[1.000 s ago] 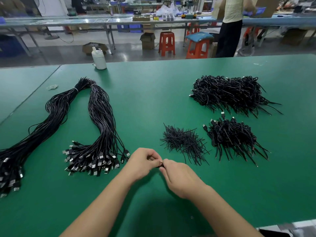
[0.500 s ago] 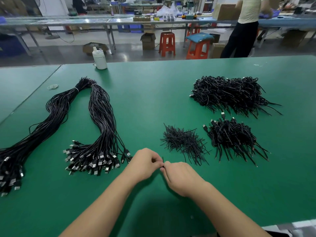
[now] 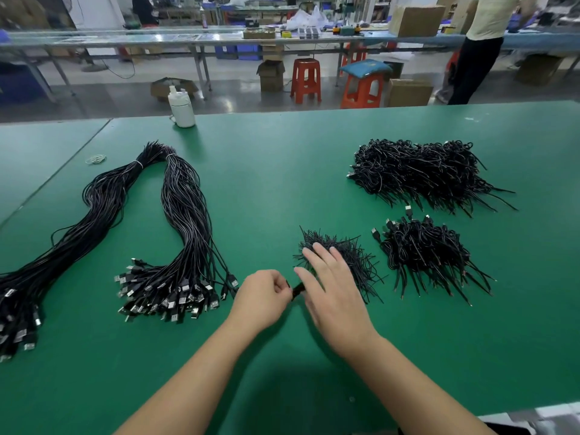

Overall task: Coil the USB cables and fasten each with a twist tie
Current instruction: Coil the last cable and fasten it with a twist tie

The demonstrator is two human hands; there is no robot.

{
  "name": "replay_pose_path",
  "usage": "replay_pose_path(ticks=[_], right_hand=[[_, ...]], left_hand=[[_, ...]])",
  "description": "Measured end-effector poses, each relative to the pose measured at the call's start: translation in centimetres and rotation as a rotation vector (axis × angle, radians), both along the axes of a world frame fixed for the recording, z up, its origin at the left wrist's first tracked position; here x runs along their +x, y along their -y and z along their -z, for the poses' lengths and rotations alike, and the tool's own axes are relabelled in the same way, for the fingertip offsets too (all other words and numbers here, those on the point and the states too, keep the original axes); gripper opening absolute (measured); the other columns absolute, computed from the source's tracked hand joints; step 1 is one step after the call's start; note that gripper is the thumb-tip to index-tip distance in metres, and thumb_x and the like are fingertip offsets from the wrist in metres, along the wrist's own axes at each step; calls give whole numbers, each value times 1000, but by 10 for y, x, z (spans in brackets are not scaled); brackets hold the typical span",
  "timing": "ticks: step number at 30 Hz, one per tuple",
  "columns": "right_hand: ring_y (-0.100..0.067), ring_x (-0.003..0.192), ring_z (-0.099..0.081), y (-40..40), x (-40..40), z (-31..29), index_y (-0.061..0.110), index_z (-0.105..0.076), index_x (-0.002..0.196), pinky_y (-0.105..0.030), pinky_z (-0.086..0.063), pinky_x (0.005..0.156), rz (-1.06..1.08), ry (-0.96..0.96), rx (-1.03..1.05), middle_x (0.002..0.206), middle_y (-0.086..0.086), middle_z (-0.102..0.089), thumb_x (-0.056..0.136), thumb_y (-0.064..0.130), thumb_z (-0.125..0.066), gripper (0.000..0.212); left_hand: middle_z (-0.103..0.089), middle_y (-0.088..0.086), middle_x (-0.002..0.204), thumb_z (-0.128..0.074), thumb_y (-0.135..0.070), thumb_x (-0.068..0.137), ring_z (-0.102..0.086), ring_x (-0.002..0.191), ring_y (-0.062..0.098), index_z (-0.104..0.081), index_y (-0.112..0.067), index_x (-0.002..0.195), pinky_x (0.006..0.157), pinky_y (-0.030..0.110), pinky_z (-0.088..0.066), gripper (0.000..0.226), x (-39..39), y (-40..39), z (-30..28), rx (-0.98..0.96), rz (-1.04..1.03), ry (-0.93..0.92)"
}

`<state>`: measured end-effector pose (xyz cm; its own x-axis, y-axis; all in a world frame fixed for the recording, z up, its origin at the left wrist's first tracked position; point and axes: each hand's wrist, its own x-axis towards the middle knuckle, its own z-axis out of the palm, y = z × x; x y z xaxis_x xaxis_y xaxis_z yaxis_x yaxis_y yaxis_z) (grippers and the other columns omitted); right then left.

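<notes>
Ties (image 3: 342,259) lay at twelve o'clock under my right hand (image 3: 332,287), its fingers spread; my left hand (image 3: 262,296) pinched the coiled cable (image 3: 298,288), pointing toward two o'clock.

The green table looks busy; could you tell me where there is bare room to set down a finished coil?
Bare green table lies between the long cable bundle and the large coiled pile, and near the front edge. It is crowded around the twist ties, small coiled pile and both hands.
</notes>
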<state>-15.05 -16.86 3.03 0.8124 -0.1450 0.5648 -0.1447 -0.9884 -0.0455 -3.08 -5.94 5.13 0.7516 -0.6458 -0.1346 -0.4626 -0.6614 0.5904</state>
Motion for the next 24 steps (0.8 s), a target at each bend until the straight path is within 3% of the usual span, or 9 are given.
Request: replay_pose_path(ticks=[2,5,7,10,14,17,20,22,24], right_hand=[[-35,141,-37,1,-4,1,6,-66,121,-55,-27,116,-114,125,-24,144,-16,-51,84,-4,-53,40],[-32,139,-42,8,-7,1,9,-67,125,-50,-36,113,-242,53,-14,145,-10,-52,84,-3,-44,48],[-29,131,-52,12,-6,0,10,-68,125,-46,-46,104,-268,15,54,143,-9,-54,80,-7,-50,51],[-26,125,-57,15,-5,-2,13,-68,125,-40,-51,99,-252,-11,123,141,-6,-56,81,-4,-71,48],[-21,103,-63,11,-3,-6,14,-70,118,-32,-51,93,-210,7,162,125,0,-67,96,24,-63,25],[-22,84,-63,4,0,-12,18,-70,110,-36,-50,79,-71,-96,347,99,3,-72,100,35,-47,31],[-18,77,-62,-1,7,-15,22,-60,124,-34,-49,78,66,-151,786,80,2,-72,101,32,-51,27],[-13,69,-65,-2,10,-19,24,-46,129,-27,-51,69,73,-111,1181,70,0,-71,100,25,-54,30],[-13,64,-69,-2,11,-22,20,-46,119,-23,-51,55,36,-46,1495,65,-2,-71,100,17,-56,21]], left_hand=[[-73,0,70,-66,-14,88,-66,69,16,-68,-16,75,62,26,-49,14,8,-5,-2,-168,-85,-353],[-76,9,82,-63,-6,93,-74,80,18,-68,-8,84,54,21,-51,11,14,-12,-7,-325,-82,-813],[-75,8,80,-63,-5,93,-73,76,15,-68,-9,83,53,19,-49,12,16,-17,-8,-334,-31,-885],[-72,8,76,-65,-5,92,-67,69,12,-69,-8,81,53,20,-48,12,19,-21,-5,-372,14,-906],[-70,8,75,-65,-3,92,-60,65,10,-65,-8,83,58,21,-48,10,17,-20,-4,-421,89,-701],[-70,-1,75,-66,-8,91,-54,64,8,-63,-21,78,60,23,-44,18,7,-18,-1,-328,134,-238],[-63,-13,77,-67,-19,91,-55,70,5,-57,-28,80,68,18,-42,17,-6,-17,2,-325,178,136],[-62,-14,79,-65,-19,92,-55,74,5,-59,-26,84,70,21,-43,13,-12,-16,4,-389,187,191],[-62,-14,80,-65,-18,92,-55,75,4,-60,-25,85,71,22,-43,11,-13,-16,3,-426,170,209]])
